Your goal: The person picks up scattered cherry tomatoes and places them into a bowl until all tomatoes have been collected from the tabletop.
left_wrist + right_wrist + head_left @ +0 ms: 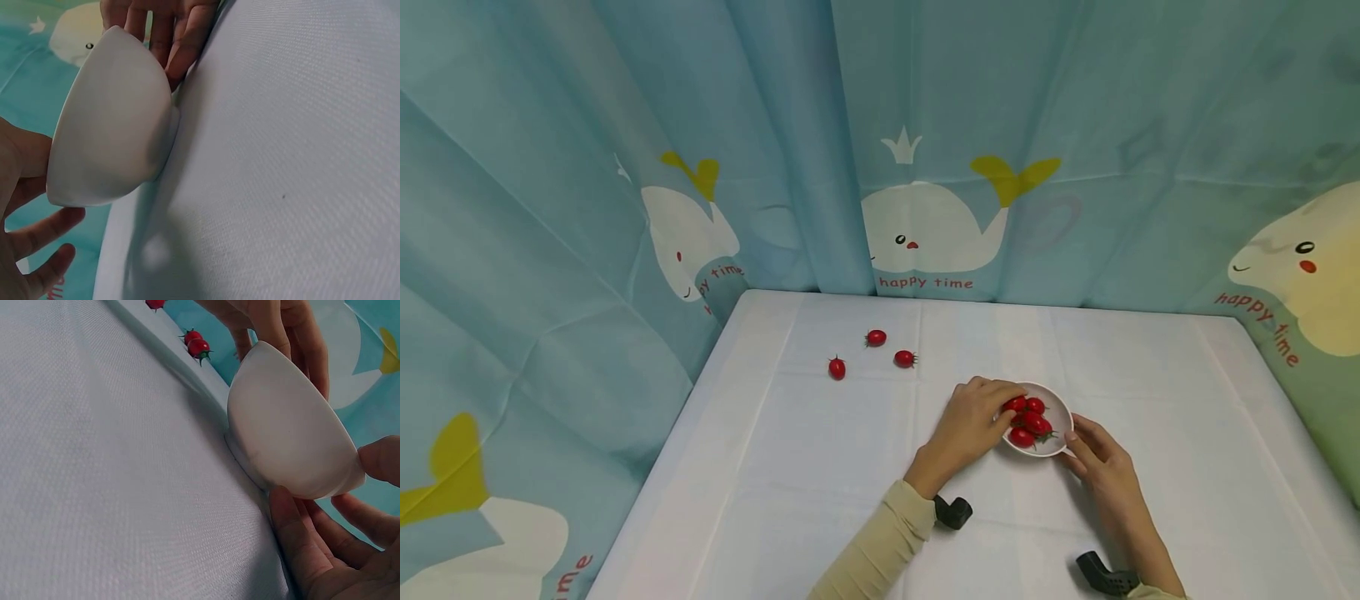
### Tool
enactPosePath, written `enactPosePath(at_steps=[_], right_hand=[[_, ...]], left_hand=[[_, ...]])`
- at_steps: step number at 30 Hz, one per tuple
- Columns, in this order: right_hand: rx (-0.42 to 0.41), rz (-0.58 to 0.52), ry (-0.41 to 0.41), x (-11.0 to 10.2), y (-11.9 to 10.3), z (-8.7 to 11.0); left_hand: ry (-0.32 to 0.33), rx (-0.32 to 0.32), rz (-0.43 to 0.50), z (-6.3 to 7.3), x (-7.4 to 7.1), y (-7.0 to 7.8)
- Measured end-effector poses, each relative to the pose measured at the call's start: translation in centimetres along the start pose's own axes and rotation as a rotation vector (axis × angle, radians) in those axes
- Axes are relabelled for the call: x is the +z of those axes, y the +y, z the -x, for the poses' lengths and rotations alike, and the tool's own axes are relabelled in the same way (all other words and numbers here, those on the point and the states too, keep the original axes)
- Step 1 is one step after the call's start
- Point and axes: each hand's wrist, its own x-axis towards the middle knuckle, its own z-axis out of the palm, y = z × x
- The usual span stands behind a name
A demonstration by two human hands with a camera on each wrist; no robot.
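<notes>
A small white bowl [1054,403] stands on the white cloth with several red cherry tomatoes [1035,423] in it. My left hand [972,419] reaches over the bowl's left rim, its thumb and index finger on either side of a cherry tomato [1015,404]. In the left wrist view, other fingers [47,234] of that hand spread outside the bowl. My right hand [1105,467] grips the bowl at its lower right side, thumb at the rim. Fingers of the right hand [331,550] lie low against the bowl's outside in the right wrist view.
Three more cherry tomatoes lie apart toward the back left: one tomato [876,337], a second tomato [905,359] and a third tomato [837,368]. A blue curtain [775,125] with whale prints hangs behind the table [820,467] and along its left side.
</notes>
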Motion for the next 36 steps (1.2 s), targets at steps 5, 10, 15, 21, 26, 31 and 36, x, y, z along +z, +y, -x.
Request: enactPosePath(at_steps=[5,10,15,21,26,31,36], right_hand=[[0.017,-0.003,0.001,0.0,0.0,0.0],[0.011,-0.002,-0.001,0.0,0.0,0.0],[-0.008,-0.015,-0.003,0.0,0.0,0.0],[-0.035,-0.024,-0.002,0.0,0.1,0.0],[-0.026,-0.030,0.005,-0.1,0.1,0.1],[-0.037,-0.064,0.002,-0.1,0.2,0.1],[-0.049,-0.083,-0.007,-0.2,0.3,0.0]], left_hand=[[0.007,-0.005,0.006,0.0,-0.1,-0.2],[0.008,-0.004,0.037,0.0,-0.4,-0.4],[0.034,0.009,0.098,-0.2,-1.1,-0.9],[0.053,-0.031,0.107,-0.4,-2.2,-2.2],[0.094,-0.070,0.078,-0.6,-2.8,-3.6],[0.120,-0.155,0.062,-0.5,-3.5,-5.3],[0.124,-0.261,0.043,-0.3,-4.0,-7.1]])
